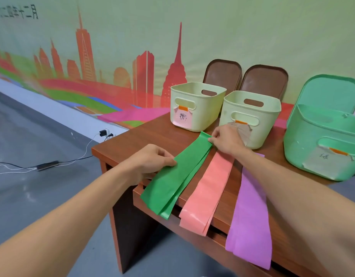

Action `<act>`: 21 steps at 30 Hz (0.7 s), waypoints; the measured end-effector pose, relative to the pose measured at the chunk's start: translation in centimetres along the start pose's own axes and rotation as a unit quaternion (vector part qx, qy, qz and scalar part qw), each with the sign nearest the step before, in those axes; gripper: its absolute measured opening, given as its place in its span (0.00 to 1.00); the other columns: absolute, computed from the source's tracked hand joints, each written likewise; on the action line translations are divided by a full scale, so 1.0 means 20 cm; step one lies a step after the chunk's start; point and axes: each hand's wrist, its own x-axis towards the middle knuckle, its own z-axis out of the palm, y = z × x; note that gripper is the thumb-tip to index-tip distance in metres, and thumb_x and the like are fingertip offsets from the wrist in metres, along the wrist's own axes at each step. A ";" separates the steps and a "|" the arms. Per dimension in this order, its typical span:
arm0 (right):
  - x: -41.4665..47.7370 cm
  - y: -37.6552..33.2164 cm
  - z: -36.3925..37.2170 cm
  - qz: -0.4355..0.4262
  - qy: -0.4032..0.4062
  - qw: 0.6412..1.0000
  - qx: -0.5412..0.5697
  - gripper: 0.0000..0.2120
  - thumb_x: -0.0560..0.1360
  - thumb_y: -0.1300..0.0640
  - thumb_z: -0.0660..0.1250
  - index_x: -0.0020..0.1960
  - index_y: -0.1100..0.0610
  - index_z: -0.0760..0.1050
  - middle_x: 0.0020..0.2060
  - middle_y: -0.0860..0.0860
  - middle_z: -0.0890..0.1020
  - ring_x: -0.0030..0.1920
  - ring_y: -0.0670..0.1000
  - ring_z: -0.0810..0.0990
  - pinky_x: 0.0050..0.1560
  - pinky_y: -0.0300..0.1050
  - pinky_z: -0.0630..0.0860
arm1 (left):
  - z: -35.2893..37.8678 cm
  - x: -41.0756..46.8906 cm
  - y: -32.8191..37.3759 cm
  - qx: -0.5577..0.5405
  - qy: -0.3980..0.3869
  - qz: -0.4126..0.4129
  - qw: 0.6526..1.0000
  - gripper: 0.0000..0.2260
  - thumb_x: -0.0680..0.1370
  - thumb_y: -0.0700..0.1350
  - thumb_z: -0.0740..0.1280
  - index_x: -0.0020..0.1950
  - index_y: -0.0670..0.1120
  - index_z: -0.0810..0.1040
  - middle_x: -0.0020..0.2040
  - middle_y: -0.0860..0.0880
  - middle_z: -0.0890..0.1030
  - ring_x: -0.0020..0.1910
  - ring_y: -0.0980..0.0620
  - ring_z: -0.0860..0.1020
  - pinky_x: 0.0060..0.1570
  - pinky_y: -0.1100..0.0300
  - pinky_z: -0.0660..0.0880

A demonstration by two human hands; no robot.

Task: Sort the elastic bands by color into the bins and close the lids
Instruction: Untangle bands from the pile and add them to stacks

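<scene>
A green elastic band (178,174) lies folded on the wooden table (152,134) and hangs over its front edge. My right hand (226,140) pinches its far end. My left hand (152,160) pinches its left edge near the middle. A pink band (208,188) and a purple band (250,212) lie to the right, also draped over the edge. Two cream bins (196,105) (250,116) and a green bin (320,144) stand open behind, each with a paper label.
Two brown lids (222,72) (264,80) lean on the wall behind the cream bins. A green lid (330,94) leans behind the green bin. On the grey floor to the left lie cables and a power strip (46,165).
</scene>
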 end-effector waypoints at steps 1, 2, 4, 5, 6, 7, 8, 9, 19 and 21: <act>0.01 0.00 0.01 0.003 -0.007 1.000 -0.001 0.06 0.73 0.55 0.71 0.38 0.54 0.79 0.42 0.53 0.83 0.46 0.52 0.79 0.48 0.45 0.75 | 0.01 0.01 0.00 0.007 0.009 0.007 1.000 0.04 0.77 0.46 0.68 0.45 0.47 0.80 0.43 0.49 0.83 0.39 0.53 0.81 0.31 0.63 0.74; 0.01 0.01 0.02 0.004 -0.012 1.000 -0.003 0.06 0.73 0.55 0.71 0.38 0.54 0.78 0.42 0.53 0.83 0.46 0.53 0.79 0.47 0.45 0.75 | 0.02 0.01 0.00 0.014 0.015 0.014 1.000 0.04 0.77 0.46 0.68 0.45 0.47 0.80 0.43 0.49 0.83 0.40 0.54 0.81 0.32 0.62 0.74; 0.03 0.02 0.04 0.009 -0.018 1.000 -0.002 0.06 0.73 0.55 0.71 0.39 0.54 0.78 0.43 0.53 0.83 0.45 0.52 0.78 0.44 0.44 0.73 | 0.02 0.02 0.00 0.030 0.015 0.024 0.999 0.05 0.77 0.47 0.68 0.46 0.46 0.81 0.44 0.49 0.84 0.42 0.54 0.82 0.35 0.62 0.75; 0.03 0.03 0.05 0.013 -0.020 1.000 0.000 0.06 0.73 0.55 0.71 0.38 0.54 0.78 0.43 0.54 0.83 0.45 0.52 0.78 0.44 0.43 0.72 | 0.02 0.02 0.00 0.040 0.011 0.025 0.999 0.06 0.77 0.47 0.68 0.46 0.46 0.80 0.44 0.49 0.84 0.42 0.54 0.82 0.35 0.61 0.75; 0.03 0.03 0.05 0.015 -0.021 1.000 0.000 0.06 0.73 0.55 0.71 0.38 0.54 0.78 0.43 0.54 0.83 0.45 0.52 0.78 0.44 0.43 0.71 | 0.02 0.01 0.01 0.051 0.006 0.024 0.998 0.06 0.77 0.48 0.67 0.46 0.46 0.80 0.44 0.50 0.84 0.42 0.54 0.82 0.35 0.61 0.76; 0.04 0.03 0.06 0.018 -0.022 1.000 0.000 0.06 0.73 0.55 0.71 0.38 0.54 0.78 0.43 0.54 0.83 0.46 0.53 0.79 0.44 0.43 0.72 | 0.02 0.01 0.01 0.057 0.001 0.022 0.998 0.06 0.77 0.48 0.67 0.46 0.46 0.80 0.44 0.50 0.84 0.42 0.54 0.82 0.36 0.61 0.77; 0.04 0.03 0.06 0.019 -0.022 1.000 -0.001 0.06 0.73 0.55 0.71 0.38 0.54 0.78 0.43 0.55 0.83 0.46 0.54 0.78 0.43 0.43 0.71 | 0.02 0.01 0.02 0.059 -0.004 0.018 0.998 0.06 0.77 0.48 0.67 0.45 0.47 0.80 0.43 0.50 0.84 0.42 0.54 0.83 0.36 0.61 0.77; 0.04 0.03 0.06 0.021 -0.024 0.999 0.000 0.06 0.73 0.56 0.71 0.38 0.55 0.77 0.43 0.55 0.82 0.46 0.54 0.78 0.43 0.43 0.70 | 0.01 0.01 0.02 0.057 -0.008 0.016 0.998 0.06 0.77 0.48 0.67 0.45 0.47 0.80 0.43 0.50 0.84 0.41 0.55 0.83 0.37 0.61 0.77; 0.06 0.03 0.08 0.042 -0.026 0.999 0.006 0.05 0.74 0.56 0.71 0.43 0.58 0.79 0.45 0.56 0.82 0.46 0.53 0.76 0.42 0.43 0.69 | 0.01 0.01 0.05 0.036 -0.043 -0.003 0.998 0.04 0.75 0.42 0.71 0.46 0.42 0.80 0.41 0.47 0.84 0.36 0.54 0.83 0.32 0.63 0.78; 0.07 0.03 0.09 0.043 -0.024 0.999 0.001 0.06 0.73 0.56 0.71 0.45 0.59 0.80 0.46 0.57 0.82 0.48 0.54 0.78 0.43 0.43 0.70 | 0.02 0.02 0.04 0.071 -0.032 0.005 0.997 0.06 0.74 0.43 0.71 0.48 0.41 0.80 0.43 0.47 0.84 0.38 0.54 0.83 0.32 0.62 0.80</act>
